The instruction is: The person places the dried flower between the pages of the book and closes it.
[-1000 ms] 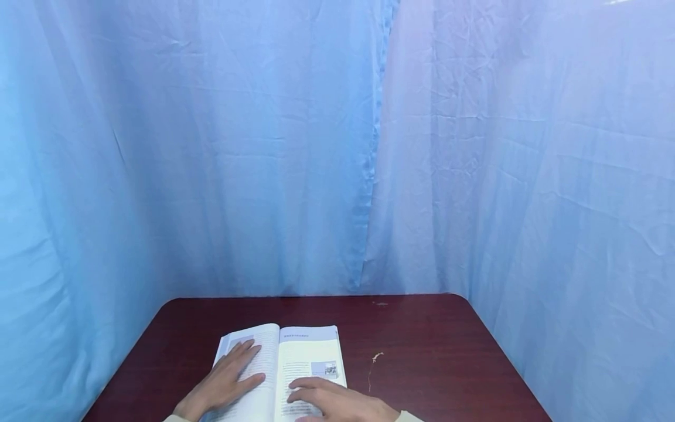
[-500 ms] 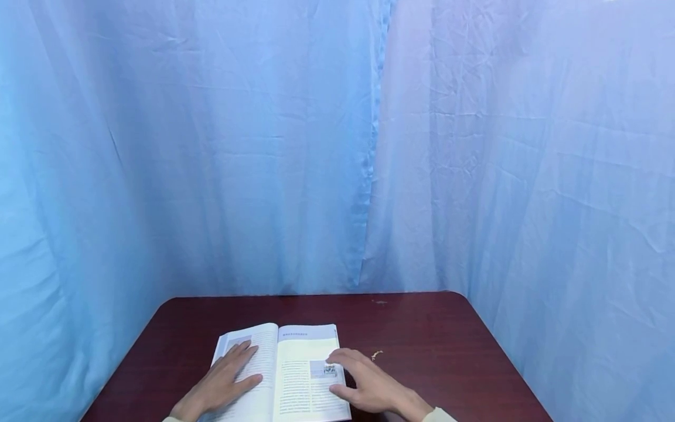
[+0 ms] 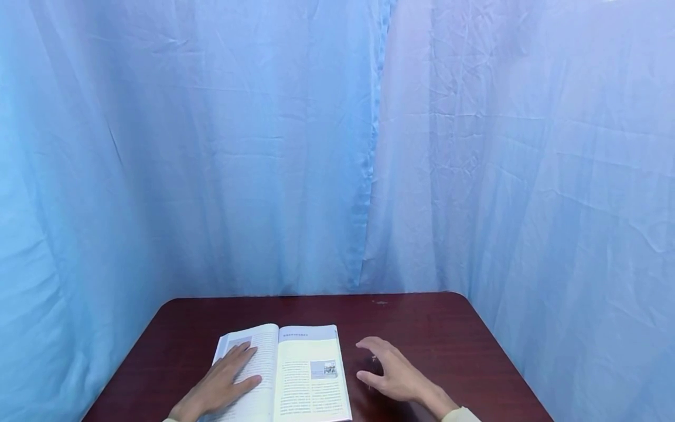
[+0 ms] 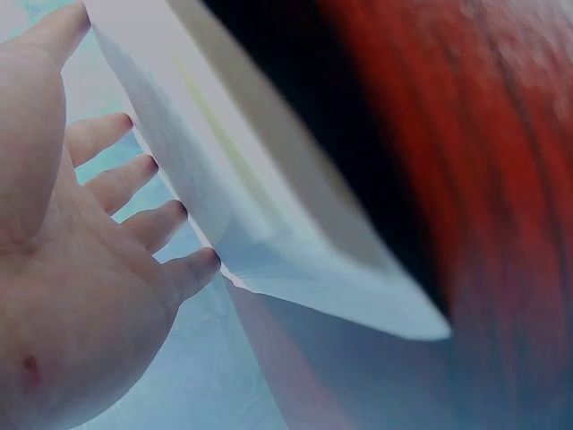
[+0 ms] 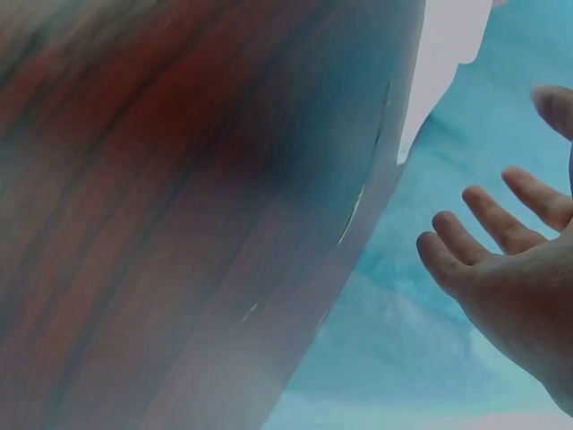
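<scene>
An open book [image 3: 311, 351] lies on the dark red table, printed text on both pages and a small picture on the right one. My left hand [image 3: 224, 381] rests on the left page, fingers spread; in the left wrist view the fingertips of that hand [image 4: 98, 242] touch the page of the book [image 4: 179, 116]. Right of the book, my right hand [image 3: 395, 372] hovers over the table with thumb and fingers apart and nothing between them. The right wrist view shows that hand [image 5: 510, 260] apart from the book [image 5: 439, 72], its fingers loosely bent.
The wooden table [image 3: 448, 334] has rounded far corners and a pale worn mark [image 3: 379, 303] near the back edge. A scratch [image 5: 358, 202] runs along its surface in the right wrist view. Blue curtains [image 3: 295, 146] hang behind and at both sides.
My right hand has moved rightward from over the right page, past the book's edge, to above the table. The left hand stays on the left page.
</scene>
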Available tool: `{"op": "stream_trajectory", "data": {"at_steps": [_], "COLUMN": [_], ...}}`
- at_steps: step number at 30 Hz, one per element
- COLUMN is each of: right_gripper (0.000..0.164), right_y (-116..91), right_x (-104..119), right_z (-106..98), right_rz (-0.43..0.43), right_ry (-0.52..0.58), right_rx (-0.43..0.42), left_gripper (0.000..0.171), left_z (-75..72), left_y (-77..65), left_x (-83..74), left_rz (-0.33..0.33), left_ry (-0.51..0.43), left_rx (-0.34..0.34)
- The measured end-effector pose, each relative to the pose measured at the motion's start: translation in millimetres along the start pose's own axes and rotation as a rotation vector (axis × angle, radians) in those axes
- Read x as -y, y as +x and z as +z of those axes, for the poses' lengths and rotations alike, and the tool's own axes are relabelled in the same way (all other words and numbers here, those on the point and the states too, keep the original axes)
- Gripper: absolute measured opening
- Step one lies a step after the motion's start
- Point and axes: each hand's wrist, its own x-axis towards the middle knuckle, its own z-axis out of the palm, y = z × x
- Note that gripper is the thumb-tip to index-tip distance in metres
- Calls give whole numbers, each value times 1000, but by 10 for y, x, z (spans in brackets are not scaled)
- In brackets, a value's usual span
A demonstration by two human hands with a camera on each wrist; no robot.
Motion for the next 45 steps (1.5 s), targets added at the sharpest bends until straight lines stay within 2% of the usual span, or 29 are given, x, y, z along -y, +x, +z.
{"op": "stream_trajectory", "data": {"at_steps": [9, 18, 23, 29, 37, 45], "right_gripper": [52, 41, 32, 48, 58, 41], "right_y": [-76, -95, -103, -104, -35, 0], "right_x": [-217, -264, -261, -241, -255, -274], "right_z": [-65, -29, 32, 92, 150, 117], "right_rz": [33, 73, 92, 141, 195, 167], "right_ry": [-56, -68, -52, -100, -140, -58], "right_rx": [-35, -64, -19, 5, 30, 61], "left_gripper": [82, 82, 83, 82, 82, 80], "left_z": [11, -5, -10, -16, -11, 3], "left_y": [8, 13, 23, 29, 3, -24], "left_x": [16, 2, -12, -14, -19, -10], "left_rz": [-24, -32, -44, -28, -23, 0], "left_ry": [-5, -15, -14, 1, -10, 1], "left_rx": [0, -2, 5, 5, 0, -13]}}
